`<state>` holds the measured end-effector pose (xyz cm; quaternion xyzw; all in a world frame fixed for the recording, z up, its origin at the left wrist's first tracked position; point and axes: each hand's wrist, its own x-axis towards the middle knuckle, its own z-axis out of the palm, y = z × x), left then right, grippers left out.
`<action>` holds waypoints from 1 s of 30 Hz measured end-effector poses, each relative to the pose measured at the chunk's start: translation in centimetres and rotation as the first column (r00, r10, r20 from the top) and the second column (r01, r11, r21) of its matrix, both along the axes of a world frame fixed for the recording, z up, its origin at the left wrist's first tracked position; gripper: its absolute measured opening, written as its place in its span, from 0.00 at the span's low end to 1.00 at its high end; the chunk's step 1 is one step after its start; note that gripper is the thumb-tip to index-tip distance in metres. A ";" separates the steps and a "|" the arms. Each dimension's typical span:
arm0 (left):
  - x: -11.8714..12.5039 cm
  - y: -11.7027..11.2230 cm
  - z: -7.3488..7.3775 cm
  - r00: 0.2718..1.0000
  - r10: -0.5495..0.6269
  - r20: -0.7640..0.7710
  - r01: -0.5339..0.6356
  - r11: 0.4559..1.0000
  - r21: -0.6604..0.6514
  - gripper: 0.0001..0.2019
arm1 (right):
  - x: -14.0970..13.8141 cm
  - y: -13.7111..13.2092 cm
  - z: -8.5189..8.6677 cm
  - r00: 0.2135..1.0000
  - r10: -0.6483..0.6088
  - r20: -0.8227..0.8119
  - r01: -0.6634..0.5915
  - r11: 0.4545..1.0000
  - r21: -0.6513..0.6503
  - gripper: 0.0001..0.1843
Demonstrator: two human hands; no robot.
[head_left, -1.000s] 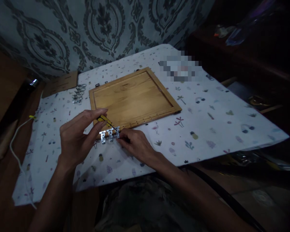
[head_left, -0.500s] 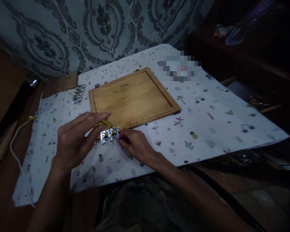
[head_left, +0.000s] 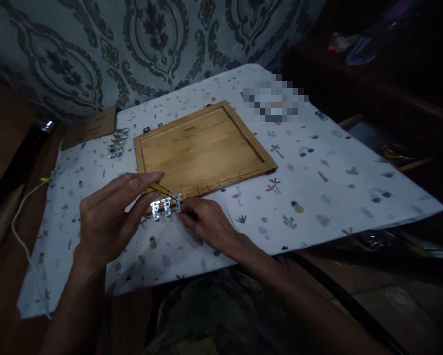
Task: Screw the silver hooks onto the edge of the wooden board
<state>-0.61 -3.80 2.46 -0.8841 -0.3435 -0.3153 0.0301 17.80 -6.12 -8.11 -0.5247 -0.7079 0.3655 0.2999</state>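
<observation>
A wooden framed panel (head_left: 201, 148) lies flat on a white cloth with small prints (head_left: 317, 187). At its near left corner sits a shiny metal hook rack (head_left: 165, 207). My left hand (head_left: 112, 217) has its fingers pinched round a small yellow-handled screwdriver (head_left: 158, 190) that points at the rack. My right hand (head_left: 202, 222) rests on the cloth with fingertips closed on the rack's right end, steadying it against the panel's edge.
Several loose metal hooks (head_left: 118, 143) lie left of the panel's far corner. A brown card (head_left: 90, 128) and a white cable (head_left: 25, 207) lie at the left. Patterned fabric (head_left: 151, 44) hangs behind. Dark clutter (head_left: 372, 98) fills the right side.
My left hand has dropped slightly and drawn a little to the left, fingers curling over the screwdriver. The right hand and the hook rack stay in place.
</observation>
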 end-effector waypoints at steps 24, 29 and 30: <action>0.1 -0.3 -0.7 0.997 0.017 0.071 -0.016 1.000 -0.016 0.16 | -0.1 0.1 -0.5 1.000 0.012 0.009 -0.013 1.000 0.016 0.03; 0.0 -0.3 -0.8 0.997 0.001 0.081 0.000 1.000 -0.011 0.16 | -0.1 0.1 -0.4 1.000 0.007 0.004 -0.007 1.000 0.015 0.02; 0.0 -0.3 -0.8 0.996 -0.002 0.087 0.003 1.000 -0.017 0.16 | -0.1 0.1 -0.4 1.000 0.005 0.007 -0.005 1.000 0.012 0.02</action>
